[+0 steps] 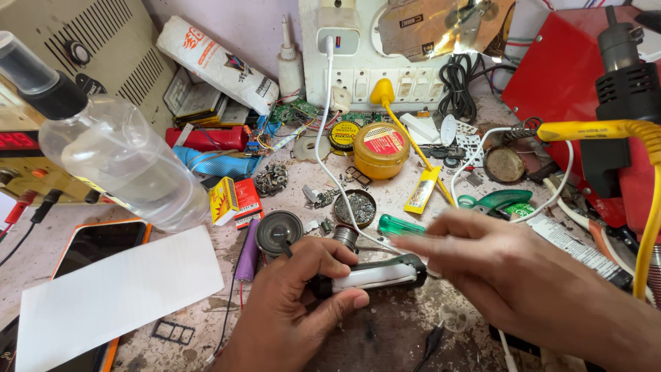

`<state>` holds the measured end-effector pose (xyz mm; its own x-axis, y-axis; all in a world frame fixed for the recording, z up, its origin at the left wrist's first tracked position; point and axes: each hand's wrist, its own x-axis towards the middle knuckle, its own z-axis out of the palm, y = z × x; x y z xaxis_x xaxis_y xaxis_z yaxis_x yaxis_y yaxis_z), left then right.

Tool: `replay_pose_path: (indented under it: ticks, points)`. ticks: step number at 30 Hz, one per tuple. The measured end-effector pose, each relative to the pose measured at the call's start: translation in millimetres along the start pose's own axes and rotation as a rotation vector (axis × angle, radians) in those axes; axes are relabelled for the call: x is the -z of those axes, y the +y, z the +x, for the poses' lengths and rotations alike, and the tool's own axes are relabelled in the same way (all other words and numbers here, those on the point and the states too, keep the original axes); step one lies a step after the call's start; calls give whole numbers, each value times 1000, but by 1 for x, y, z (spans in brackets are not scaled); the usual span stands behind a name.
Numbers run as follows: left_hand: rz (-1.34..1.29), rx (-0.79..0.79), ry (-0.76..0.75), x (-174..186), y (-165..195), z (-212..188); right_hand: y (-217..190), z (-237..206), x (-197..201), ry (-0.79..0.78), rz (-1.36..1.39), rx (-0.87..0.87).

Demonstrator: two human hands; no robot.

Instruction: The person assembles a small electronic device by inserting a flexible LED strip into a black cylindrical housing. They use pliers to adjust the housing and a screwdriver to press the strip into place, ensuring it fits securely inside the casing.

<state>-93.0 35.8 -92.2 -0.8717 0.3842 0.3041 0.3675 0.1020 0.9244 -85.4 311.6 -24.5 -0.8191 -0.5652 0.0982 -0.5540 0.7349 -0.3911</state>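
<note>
My left hand [292,303] grips a white cylindrical cell in a black holder [375,274], lying sideways low on the cluttered workbench [413,200]. My right hand [496,265], blurred, pinches narrow at the holder's right end; I cannot tell what it holds. A small round black speaker [279,233] sits just beside.

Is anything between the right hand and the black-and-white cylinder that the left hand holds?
Nothing visible. The left hand grips the black-and-white cylinder by its left end, leaving the right end bare. The right hand, blurred, has its fingertips just above that end. A white cable runs down behind them, not between them.
</note>
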Motion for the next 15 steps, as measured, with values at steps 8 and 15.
replay_pose_path:
  ticks: [8,15]
  points:
    - [113,-123,-9,10,-7,-1,-7,4,-10,-19,-109,90]
    - [144,-175,6,-3,-6,5,-3,-8,-4,5,-150,164]
